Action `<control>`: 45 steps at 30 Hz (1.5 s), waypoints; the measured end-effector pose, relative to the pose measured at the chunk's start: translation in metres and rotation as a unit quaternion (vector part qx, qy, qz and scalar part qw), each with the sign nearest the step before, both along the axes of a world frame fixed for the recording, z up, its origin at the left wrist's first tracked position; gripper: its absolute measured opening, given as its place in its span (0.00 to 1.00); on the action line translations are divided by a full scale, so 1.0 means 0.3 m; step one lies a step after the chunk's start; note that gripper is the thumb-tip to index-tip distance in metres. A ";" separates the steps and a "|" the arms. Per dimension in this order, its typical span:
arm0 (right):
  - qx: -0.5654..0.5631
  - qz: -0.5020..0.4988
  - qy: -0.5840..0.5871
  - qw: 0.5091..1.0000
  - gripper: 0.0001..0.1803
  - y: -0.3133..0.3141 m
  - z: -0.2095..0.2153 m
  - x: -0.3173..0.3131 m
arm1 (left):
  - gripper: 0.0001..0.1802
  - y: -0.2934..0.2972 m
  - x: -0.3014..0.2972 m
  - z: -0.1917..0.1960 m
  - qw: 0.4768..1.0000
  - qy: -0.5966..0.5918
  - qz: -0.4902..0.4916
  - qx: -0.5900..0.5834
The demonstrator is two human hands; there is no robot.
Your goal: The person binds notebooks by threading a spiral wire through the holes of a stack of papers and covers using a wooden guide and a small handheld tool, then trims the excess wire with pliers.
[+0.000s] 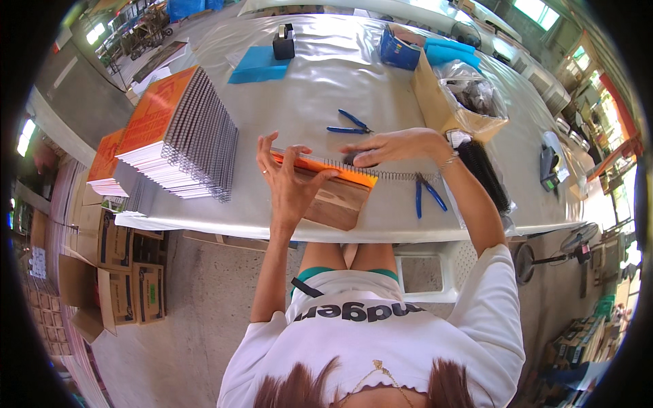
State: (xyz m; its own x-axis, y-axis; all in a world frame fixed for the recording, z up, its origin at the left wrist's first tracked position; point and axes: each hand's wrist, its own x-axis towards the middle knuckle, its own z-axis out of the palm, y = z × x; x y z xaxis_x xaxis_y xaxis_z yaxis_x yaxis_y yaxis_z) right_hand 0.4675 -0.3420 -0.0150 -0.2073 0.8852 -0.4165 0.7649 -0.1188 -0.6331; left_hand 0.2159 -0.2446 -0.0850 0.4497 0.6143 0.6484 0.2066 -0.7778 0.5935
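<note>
My left hand (292,180) grips an orange-covered notebook (320,165) at its left end, fingers over the far side and thumb on the near side. The notebook lies against a wooden block (338,207) near the table's front edge. A thin metal spiral coil (394,176) runs along its far edge and sticks out to the right. My right hand (391,146) is at the coil, its fingers and thumb around a small dark piece (349,158), partly hidden. Blue-handled pliers (430,197) touch the coil's free end; another blue pair (349,124) lies beyond my right hand.
Stacks of spiral-bound orange notebooks (180,132) stand at left. A bundle of black coils (484,175) lies at right, near a cardboard box (435,95) with a plastic bag. Farther back are a blue box (399,51), a blue sheet (258,66) and a tape dispenser (283,42).
</note>
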 end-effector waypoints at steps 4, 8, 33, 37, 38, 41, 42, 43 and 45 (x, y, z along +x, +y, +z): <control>-0.012 -0.127 -0.011 0.992 0.48 0.003 0.009 0.008 | 0.34 -0.002 -0.004 0.003 1.000 0.013 0.003 -0.004; 0.000 -0.081 0.148 0.986 0.41 0.016 -0.043 -0.023 | 0.33 0.005 -0.005 0.002 0.999 0.039 0.011 0.016; -0.181 0.022 -0.400 0.898 0.37 0.184 -0.038 -0.069 | 0.37 0.109 -0.039 -0.029 0.943 -0.137 -0.158 -0.260; -0.088 -0.158 0.077 0.980 0.33 0.152 -0.008 0.004 | 0.38 0.123 -0.054 -0.045 0.922 -0.179 -0.187 -0.289; -0.055 -0.191 0.283 0.938 0.32 0.141 -0.007 0.006 | 0.37 0.127 -0.057 -0.051 0.910 -0.195 -0.208 -0.301; 0.008 0.007 0.333 0.943 0.37 0.128 -0.003 0.005 | 0.35 0.143 -0.052 -0.069 0.901 -0.180 -0.206 -0.338; -0.007 0.000 0.247 0.969 0.38 0.153 -0.012 -0.014 | 0.34 0.145 -0.051 -0.073 0.895 -0.185 -0.213 -0.345; -0.047 -0.022 0.006 0.999 0.36 0.171 -0.022 -0.034 | 0.33 0.145 -0.049 -0.076 0.891 -0.185 -0.214 -0.355; -0.098 0.008 -0.395 0.913 0.34 0.216 -0.021 -0.050 | 0.32 0.145 -0.051 -0.077 0.890 -0.183 -0.213 -0.360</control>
State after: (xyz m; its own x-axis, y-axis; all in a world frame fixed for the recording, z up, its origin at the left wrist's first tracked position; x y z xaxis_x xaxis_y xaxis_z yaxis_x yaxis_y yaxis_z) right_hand 0.4524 -0.2773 -0.0214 0.2143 0.7765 -0.5925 0.9764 -0.1547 0.1505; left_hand 0.2005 -0.2011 -0.1081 0.5809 0.7540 0.3065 -0.3247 -0.1307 0.9368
